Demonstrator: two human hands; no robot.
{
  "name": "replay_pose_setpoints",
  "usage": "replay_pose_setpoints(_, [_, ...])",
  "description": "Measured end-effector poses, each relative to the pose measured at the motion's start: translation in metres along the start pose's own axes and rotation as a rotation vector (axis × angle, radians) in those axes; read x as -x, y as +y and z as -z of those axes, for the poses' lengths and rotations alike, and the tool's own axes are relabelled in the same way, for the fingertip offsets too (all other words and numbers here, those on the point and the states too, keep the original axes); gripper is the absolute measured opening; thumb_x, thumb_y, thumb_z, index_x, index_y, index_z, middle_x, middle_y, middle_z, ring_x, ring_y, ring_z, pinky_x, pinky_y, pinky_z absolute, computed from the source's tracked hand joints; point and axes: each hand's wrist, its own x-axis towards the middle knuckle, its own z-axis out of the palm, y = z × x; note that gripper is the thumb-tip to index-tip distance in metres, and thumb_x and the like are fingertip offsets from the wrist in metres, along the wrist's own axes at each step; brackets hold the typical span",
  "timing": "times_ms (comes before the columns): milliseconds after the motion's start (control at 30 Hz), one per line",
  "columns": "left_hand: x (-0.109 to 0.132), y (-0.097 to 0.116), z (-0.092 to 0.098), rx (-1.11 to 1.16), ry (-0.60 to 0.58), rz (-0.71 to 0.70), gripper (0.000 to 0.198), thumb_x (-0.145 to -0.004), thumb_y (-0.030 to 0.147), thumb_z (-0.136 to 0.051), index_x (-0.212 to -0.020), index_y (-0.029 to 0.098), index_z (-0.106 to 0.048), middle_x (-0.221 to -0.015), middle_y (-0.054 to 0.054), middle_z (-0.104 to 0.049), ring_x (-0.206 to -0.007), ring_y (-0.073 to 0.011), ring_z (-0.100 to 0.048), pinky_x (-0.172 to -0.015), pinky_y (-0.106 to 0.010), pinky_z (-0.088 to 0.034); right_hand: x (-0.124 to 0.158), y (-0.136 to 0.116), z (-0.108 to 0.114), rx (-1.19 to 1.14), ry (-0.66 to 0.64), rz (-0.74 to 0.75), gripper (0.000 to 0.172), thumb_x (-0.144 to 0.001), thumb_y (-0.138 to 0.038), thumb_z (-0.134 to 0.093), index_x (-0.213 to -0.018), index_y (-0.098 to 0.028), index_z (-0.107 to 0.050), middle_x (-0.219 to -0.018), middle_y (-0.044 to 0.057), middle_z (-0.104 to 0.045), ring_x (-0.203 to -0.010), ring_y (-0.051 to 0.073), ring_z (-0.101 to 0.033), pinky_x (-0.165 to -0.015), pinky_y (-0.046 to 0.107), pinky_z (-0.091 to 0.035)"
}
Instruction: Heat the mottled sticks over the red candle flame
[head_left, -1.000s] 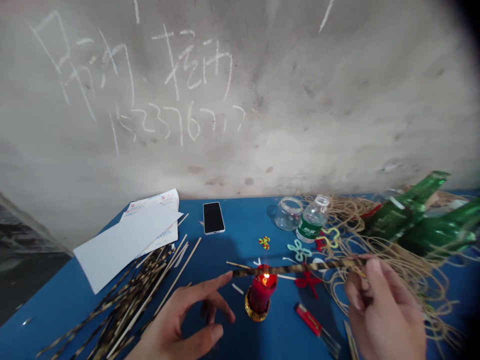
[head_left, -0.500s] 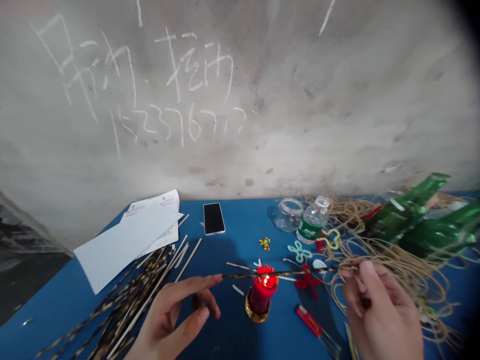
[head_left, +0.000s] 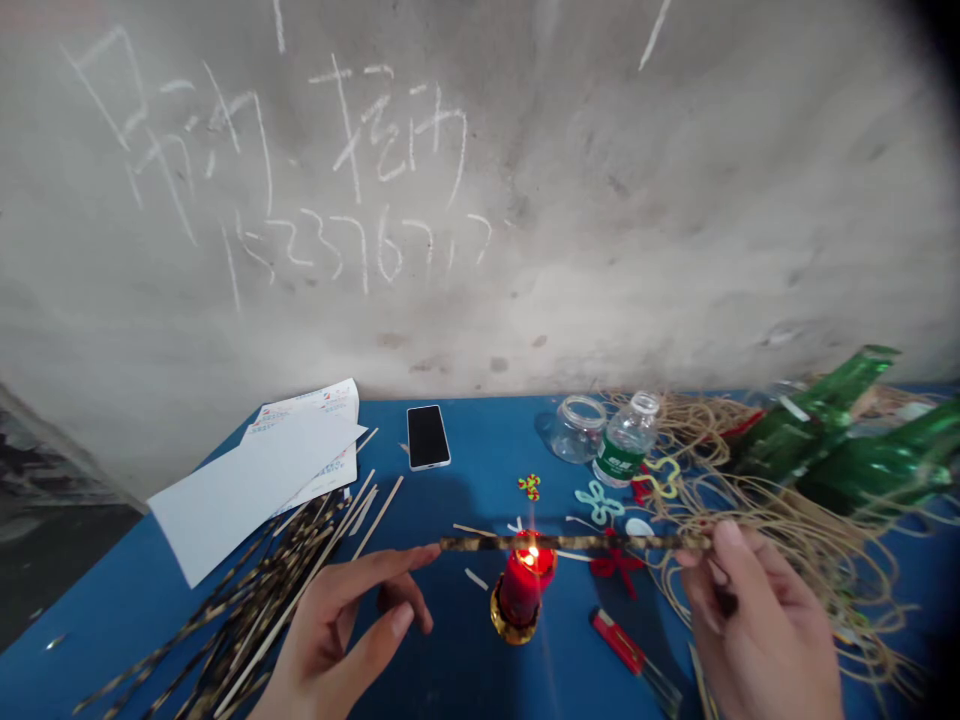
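A long, dark-mottled bamboo strip [head_left: 570,542] lies level across the flame of a red candle [head_left: 521,590], which stands in a brass holder [head_left: 514,620]. My right hand [head_left: 757,630] is shut on the strip's right end, pinching it between fingers and thumb. My left hand [head_left: 345,620] is open, its index fingertip at or very near the strip's left end. I cannot tell whether they touch. Under my left hand lies a pile of similar mottled strips [head_left: 255,610].
On the blue table [head_left: 465,440] are papers [head_left: 247,490], a phone [head_left: 428,437], a glass jar [head_left: 577,430], a water bottle [head_left: 626,440], green glass bottles [head_left: 810,430], tangled twine [head_left: 810,540], cord knots [head_left: 600,503] and a red utility knife [head_left: 619,642]. A chalk-marked wall [head_left: 352,180] stands behind.
The strip has shifted left and now lies level, its right end lowered. My right hand has moved slightly left, and my left hand has drawn back toward me.
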Motion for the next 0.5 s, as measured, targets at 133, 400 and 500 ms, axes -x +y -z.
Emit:
replay_pose_setpoints(133, [-0.0013,-0.0009,-0.0007,0.027,0.024,0.004,0.029,-0.11,0.034,-0.07,-0.136,0.037,-0.082,-0.093,-0.001,-0.084,-0.077,-0.0156,-0.08,-0.076,-0.023,-0.06,-0.0004,0.0001,0.0004,0.002,0.017,-0.047,0.061,-0.056,-0.056,-0.112,-0.078,-0.02,-0.067,-0.061,-0.009,-0.055,-0.051,0.005,-0.049,-0.049,0.013,-0.048])
replay_pose_setpoints(400, [-0.0013,-0.0045,0.001,0.041,0.04,0.019,0.027,-0.111,0.034,-0.068,-0.134,0.034,-0.083,-0.081,-0.001,-0.081,-0.072,-0.0152,-0.078,-0.067,-0.022,-0.051,0.0001,-0.0015,-0.0013,0.026,0.026,-0.123,0.066,-0.048,-0.057,-0.114,-0.078,-0.02,-0.068,-0.062,-0.006,-0.061,-0.048,0.005,-0.049,-0.039,0.012,-0.036])
replay_pose_setpoints(500, [-0.0017,-0.0065,0.0037,0.016,0.016,-0.009,0.03,-0.113,0.03,-0.066,-0.138,0.036,-0.08,-0.086,0.0,-0.083,-0.074,-0.0144,-0.079,-0.07,-0.021,-0.055,-0.0002,-0.0013,-0.0038,0.04,0.008,-0.095,0.066,-0.049,-0.059,-0.113,-0.079,-0.018,-0.07,-0.061,-0.005,-0.062,-0.047,0.003,-0.046,-0.039,0.011,-0.036])
